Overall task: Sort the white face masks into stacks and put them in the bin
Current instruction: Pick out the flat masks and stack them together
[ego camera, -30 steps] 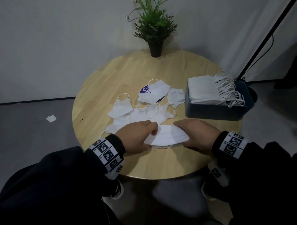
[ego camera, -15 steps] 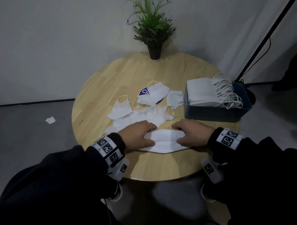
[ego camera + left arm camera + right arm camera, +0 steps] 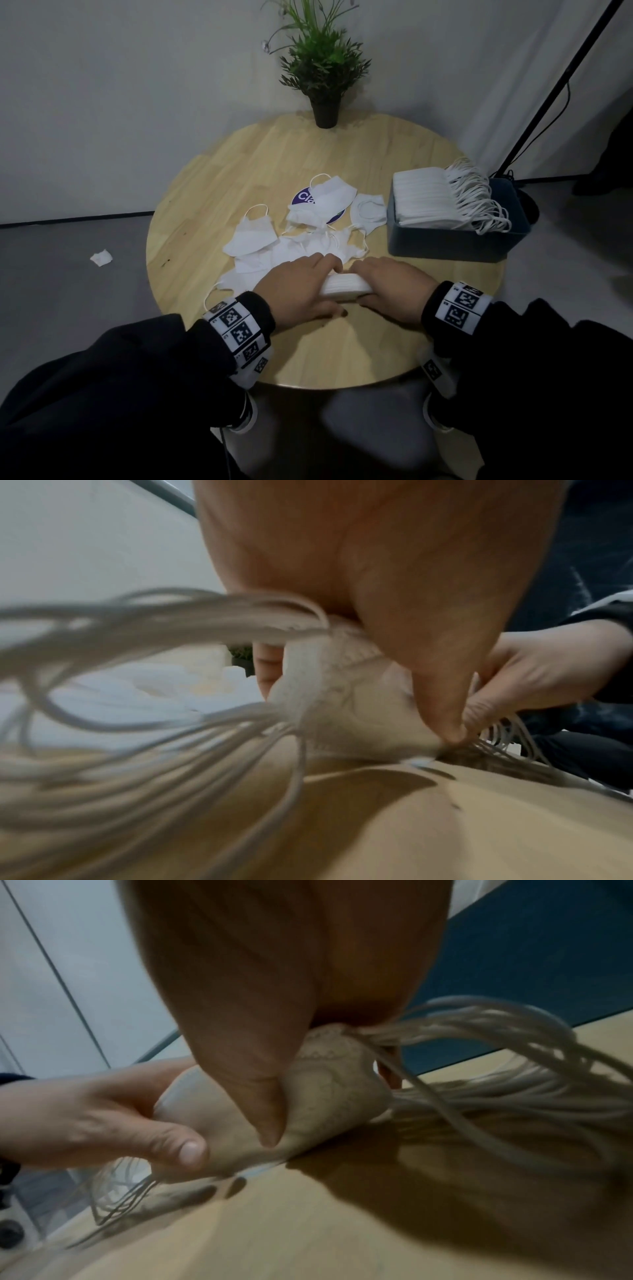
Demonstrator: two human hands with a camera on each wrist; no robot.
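Observation:
A stack of white face masks stands on its edge near the front of the round wooden table. My left hand grips its left end and my right hand grips its right end, thumbs toward me. In the left wrist view the stack sits pinched under my thumb, its ear loops fanning out. The right wrist view shows the same stack squeezed between both hands. Loose masks lie scattered behind my hands. The dark blue bin at the right holds a row of stacked masks.
A potted green plant stands at the table's far edge. A purple round sticker lies under the loose masks. A black stand pole rises at the right. A white scrap lies on the grey floor to the left.
The stack lay flat under my hands a second ago; now both hands have closed in and turned it up on its edge, squeezed tighter between them.

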